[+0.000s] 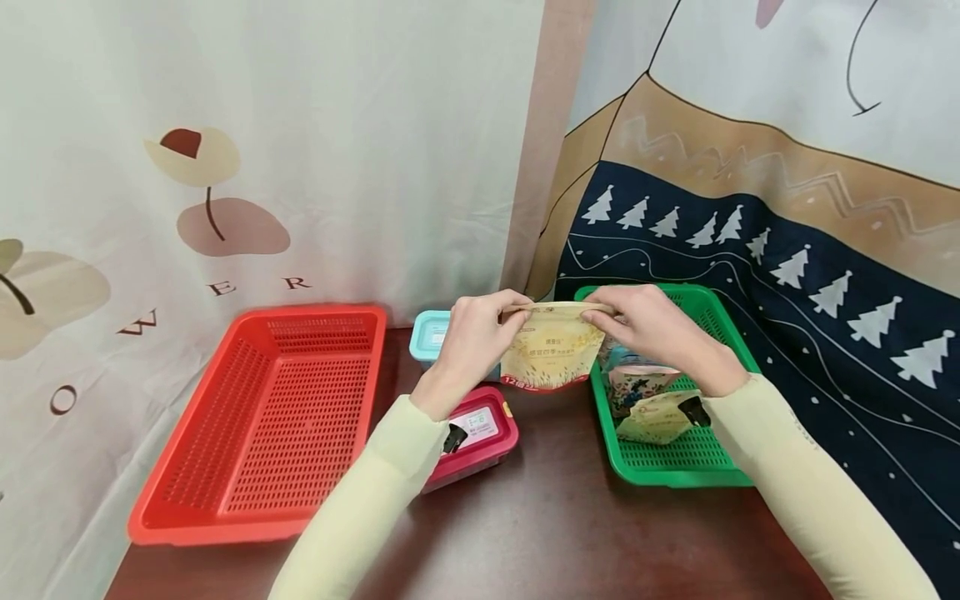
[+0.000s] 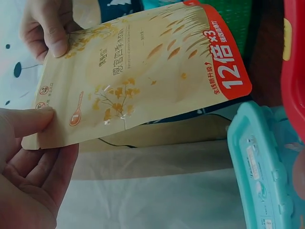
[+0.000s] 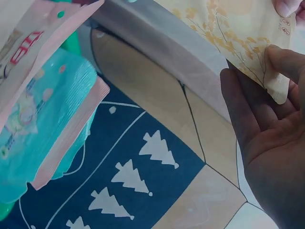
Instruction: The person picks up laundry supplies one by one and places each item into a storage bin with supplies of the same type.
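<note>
A pale yellow pouch with printed plants and a red bottom band is stretched between both hands. My left hand pinches its upper left corner, and my right hand pinches the upper right one. In the left wrist view the pouch shows its flat printed face, the left hand's thumb lying on it with the fingers behind. The right wrist view has the right hand holding a corner between thumb and fingers. The pouch hangs above the table, and its back is hidden.
A red basket stands at left. At right, a green basket holds several bags, including another yellow pouch. Between them are a dark pink lidded box and a light blue lidded box, both partly behind the left arm. Patterned curtains hang behind.
</note>
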Action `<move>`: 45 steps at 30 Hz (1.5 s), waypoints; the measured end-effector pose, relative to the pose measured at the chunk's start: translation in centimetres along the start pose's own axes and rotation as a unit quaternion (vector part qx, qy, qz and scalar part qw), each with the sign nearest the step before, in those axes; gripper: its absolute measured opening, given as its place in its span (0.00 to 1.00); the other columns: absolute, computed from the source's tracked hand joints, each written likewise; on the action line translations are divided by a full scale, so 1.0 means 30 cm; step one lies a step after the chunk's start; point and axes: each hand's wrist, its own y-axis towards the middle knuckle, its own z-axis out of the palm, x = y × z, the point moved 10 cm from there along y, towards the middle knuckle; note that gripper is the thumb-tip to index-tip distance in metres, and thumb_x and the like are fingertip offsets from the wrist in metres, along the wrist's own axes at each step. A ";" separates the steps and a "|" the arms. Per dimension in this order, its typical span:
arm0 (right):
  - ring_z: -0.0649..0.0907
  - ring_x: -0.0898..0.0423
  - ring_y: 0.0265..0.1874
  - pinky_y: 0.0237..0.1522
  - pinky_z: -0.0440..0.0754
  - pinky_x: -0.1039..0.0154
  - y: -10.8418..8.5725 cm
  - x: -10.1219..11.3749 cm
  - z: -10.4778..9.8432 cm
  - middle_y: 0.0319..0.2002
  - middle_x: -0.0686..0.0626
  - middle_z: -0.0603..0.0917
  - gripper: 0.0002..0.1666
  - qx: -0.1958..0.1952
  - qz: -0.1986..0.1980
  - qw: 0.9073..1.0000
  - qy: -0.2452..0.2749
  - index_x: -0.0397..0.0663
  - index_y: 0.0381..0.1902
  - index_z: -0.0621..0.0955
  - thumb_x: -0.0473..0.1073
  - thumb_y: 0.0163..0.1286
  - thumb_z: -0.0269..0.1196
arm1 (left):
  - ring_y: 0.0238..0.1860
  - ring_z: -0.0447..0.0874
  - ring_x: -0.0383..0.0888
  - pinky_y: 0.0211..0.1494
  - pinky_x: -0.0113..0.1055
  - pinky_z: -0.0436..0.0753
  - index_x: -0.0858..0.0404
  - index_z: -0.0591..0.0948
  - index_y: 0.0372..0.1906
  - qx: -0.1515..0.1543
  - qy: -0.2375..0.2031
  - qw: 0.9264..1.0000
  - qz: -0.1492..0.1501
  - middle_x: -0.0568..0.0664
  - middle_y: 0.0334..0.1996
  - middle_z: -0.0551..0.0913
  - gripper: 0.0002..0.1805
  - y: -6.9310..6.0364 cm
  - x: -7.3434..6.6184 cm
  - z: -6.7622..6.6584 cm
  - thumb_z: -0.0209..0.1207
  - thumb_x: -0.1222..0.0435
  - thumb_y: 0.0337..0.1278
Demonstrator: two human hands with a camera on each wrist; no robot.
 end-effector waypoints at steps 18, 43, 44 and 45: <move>0.82 0.61 0.30 0.31 0.80 0.74 -0.118 0.043 -0.145 0.35 0.55 0.89 0.04 -0.128 0.030 0.988 0.076 0.50 0.42 0.89 0.38 0.71 0.70 | 0.34 0.89 0.40 0.34 0.32 0.86 0.62 0.91 0.45 -0.039 -0.127 0.991 0.002 0.49 0.37 0.92 0.08 -0.041 -0.105 -0.067 0.71 0.68 0.62; 0.81 0.66 0.35 0.38 0.77 0.77 -0.353 0.015 -0.217 0.35 0.57 0.88 0.12 -0.172 0.056 0.980 0.086 0.52 0.41 0.90 0.29 0.66 0.71 | 0.32 0.86 0.31 0.33 0.32 0.85 0.62 0.92 0.44 0.017 -0.242 0.970 0.020 0.46 0.36 0.92 0.06 -0.101 -0.247 0.062 0.70 0.67 0.63; 0.81 0.66 0.35 0.38 0.77 0.77 -0.362 0.010 -0.218 0.35 0.57 0.88 0.13 -0.175 0.056 0.980 0.082 0.52 0.40 0.90 0.29 0.65 0.71 | 0.32 0.86 0.31 0.33 0.31 0.85 0.61 0.92 0.44 0.020 -0.239 0.971 0.020 0.46 0.36 0.92 0.07 -0.102 -0.252 0.071 0.70 0.67 0.63; 0.81 0.67 0.34 0.38 0.77 0.77 -0.372 0.004 -0.220 0.35 0.57 0.88 0.13 -0.177 0.057 0.979 0.081 0.52 0.40 0.90 0.28 0.64 0.71 | 0.33 0.85 0.30 0.33 0.31 0.85 0.61 0.92 0.44 0.023 -0.236 0.971 0.022 0.46 0.36 0.92 0.06 -0.103 -0.257 0.080 0.70 0.67 0.64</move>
